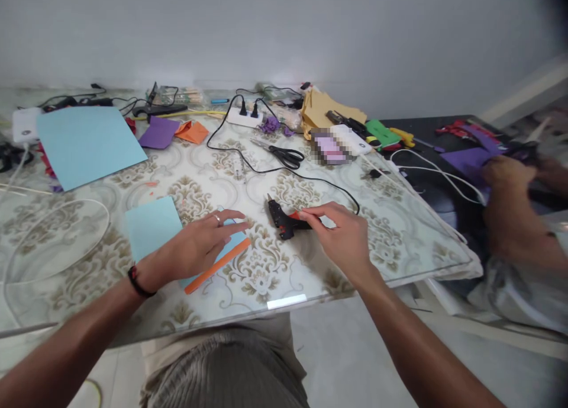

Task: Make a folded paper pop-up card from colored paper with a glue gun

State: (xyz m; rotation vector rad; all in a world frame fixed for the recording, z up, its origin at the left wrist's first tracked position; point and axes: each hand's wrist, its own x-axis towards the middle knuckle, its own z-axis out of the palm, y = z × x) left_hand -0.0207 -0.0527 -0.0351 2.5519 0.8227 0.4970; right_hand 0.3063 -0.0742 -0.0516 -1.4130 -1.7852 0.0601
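- two hands are working at the near edge of the table (390, 242); the left hand (195, 248) is lying flat with fingers spread, pressing down on a blue sheet (153, 225).
- an orange strip (215, 267) is lying along the near edge of that sheet, touching it, just under the left fingertips; whether it is stuck down yet cannot be told.
- the right hand (344, 233) is curling its fingers around the handle of the glue gun (284, 218), which is resting on the table with its nozzle pointing away, just right of the sheet.
- judging from this, the strip is already being lined up on the sheet, while the gluing itself is looking not yet done, since the gun is lying down and not aimed at the paper.
- the gun's black cord (248, 165) is running back across the table to a power strip (242, 118) near the wall.
- scissors (281, 154) are lying beyond the gun, well apart from both hands.
- farther left, a bigger blue sheet (86, 144) is lying flat, with purple paper (160, 132) and orange paper (191, 131) just beside it.
- at the far right, another person's hand (506, 174) is handling purple pieces (465, 159) on a dark table.
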